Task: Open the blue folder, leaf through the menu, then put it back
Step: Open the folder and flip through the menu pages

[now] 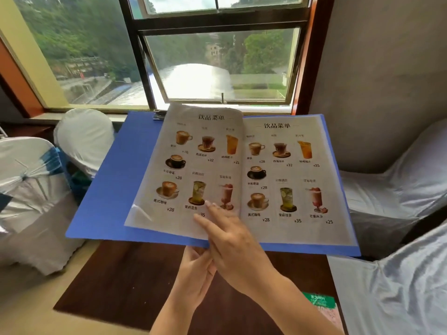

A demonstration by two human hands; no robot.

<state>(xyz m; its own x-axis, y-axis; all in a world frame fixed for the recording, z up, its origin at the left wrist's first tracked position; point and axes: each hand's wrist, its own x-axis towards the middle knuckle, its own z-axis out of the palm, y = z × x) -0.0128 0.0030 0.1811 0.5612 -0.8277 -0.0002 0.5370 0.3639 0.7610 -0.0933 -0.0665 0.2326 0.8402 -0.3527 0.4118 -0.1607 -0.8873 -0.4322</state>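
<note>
The right hand (pixel 232 240) covers the menu page's (pixel 193 165) lower corner beneath its fingers, the left hand's (pixel 193 274) fingertips vanish under the blue folder's (pixel 108 189) near edge, and small captions blur.

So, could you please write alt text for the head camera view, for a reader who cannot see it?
A blue folder lies open over a dark wooden table, showing a drinks menu with photos and prices. The right hand rests on a plastic-sleeved page; the left hand holds the folder's near edge. Behind is a window.
</note>
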